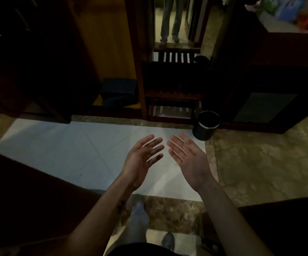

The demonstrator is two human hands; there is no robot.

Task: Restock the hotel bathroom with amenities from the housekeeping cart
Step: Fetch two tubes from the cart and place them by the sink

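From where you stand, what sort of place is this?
Probably the entry of a hotel guest room: a slatted wooden luggage rack stands before a tall mirror, a small dark waste bin sits beside it, and what looks like an open wardrobe is on the left.

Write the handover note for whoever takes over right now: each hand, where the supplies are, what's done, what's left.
Left hand: open, palm up, holds nothing.
Right hand: open, palm up, holds nothing.
Supplies: blurred colourful packets on a ledge at upper right; whether they are amenities is unclear. No cart or bathroom in view.
Nearby: a dark round bin stands beside a wooden rack.
Done: nothing that shows.
Left: probably everything, fetching amenities and placing them.
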